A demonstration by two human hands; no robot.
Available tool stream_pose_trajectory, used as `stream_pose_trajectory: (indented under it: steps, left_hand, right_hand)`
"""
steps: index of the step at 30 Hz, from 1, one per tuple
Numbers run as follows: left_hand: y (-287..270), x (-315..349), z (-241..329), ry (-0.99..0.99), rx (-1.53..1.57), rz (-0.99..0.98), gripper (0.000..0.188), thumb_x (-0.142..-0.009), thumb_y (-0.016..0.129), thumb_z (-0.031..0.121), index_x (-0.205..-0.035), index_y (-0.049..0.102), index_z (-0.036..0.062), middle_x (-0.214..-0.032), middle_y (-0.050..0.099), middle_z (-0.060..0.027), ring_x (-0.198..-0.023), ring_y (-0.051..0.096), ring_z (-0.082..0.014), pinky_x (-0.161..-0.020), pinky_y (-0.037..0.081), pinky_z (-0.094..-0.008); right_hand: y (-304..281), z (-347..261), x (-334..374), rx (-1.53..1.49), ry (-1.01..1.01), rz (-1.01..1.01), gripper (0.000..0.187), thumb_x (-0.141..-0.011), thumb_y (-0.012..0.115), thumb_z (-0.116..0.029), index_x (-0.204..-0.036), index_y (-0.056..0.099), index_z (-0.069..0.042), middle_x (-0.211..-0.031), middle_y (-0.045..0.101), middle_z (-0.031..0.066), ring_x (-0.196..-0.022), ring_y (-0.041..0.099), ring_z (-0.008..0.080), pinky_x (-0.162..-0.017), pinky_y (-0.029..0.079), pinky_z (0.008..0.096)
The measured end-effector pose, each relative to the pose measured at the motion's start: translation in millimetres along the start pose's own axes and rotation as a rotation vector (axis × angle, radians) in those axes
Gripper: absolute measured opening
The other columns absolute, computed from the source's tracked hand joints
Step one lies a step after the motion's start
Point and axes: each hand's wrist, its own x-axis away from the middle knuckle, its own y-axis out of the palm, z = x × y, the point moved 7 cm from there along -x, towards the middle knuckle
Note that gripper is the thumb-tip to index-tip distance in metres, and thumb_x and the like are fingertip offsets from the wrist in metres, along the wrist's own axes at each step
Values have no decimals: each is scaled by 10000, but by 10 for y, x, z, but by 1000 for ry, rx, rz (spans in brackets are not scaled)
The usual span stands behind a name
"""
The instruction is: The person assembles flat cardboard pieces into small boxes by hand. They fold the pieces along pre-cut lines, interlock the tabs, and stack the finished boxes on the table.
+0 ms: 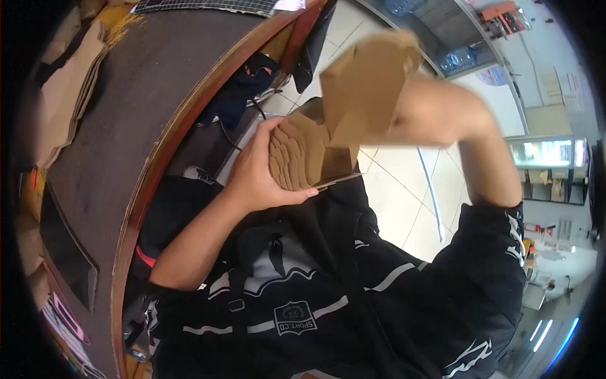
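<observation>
My left hand is closed around a stack of brown cardboard pieces with wavy, layered edges. Its thumb lies along the near side of the stack. To the right and a little above, my right hand grips another brown cardboard piece with angled edges. That hand and its piece are smeared by motion, and its fingertips are mostly hidden. The lower edge of the right-hand piece overlaps the stack in view; whether the two touch, I cannot tell.
A dark table with a curved-looking wooden edge runs along my left. On it lie layered cardboard sheets, a black flat panel and a gridded mat. Past my right hand stands a shelf with clear plastic bottles.
</observation>
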Motion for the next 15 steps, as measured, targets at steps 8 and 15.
stream_pose_trajectory:
  steps: [8, 15]
  left_hand:
    - [33, -57, -43, -24, -1, -43, 1160, -578, 1035, 320, -1479, 360, 39, -1338, 602, -189, -1244, 640, -326, -1063, 512, -417]
    - [-24, 20, -80, 27, -6, -54, 1183, -565, 1039, 328, -1483, 352, 41, -1333, 593, -203, -1238, 635, -340, -1056, 511, -427]
  right_hand:
    - [407, 817, 151, -1442, -456, 182, 536, -1103, 488, -349, -1585, 444, -118, -1555, 542, 107, -1390, 575, 282, -1102, 522, 438]
    - [701, 835, 210, -1184, -220, 289, 474, -1045, 566, -315, -1472, 543, -110, -1493, 569, 135, -1331, 591, 318, -1070, 514, 480]
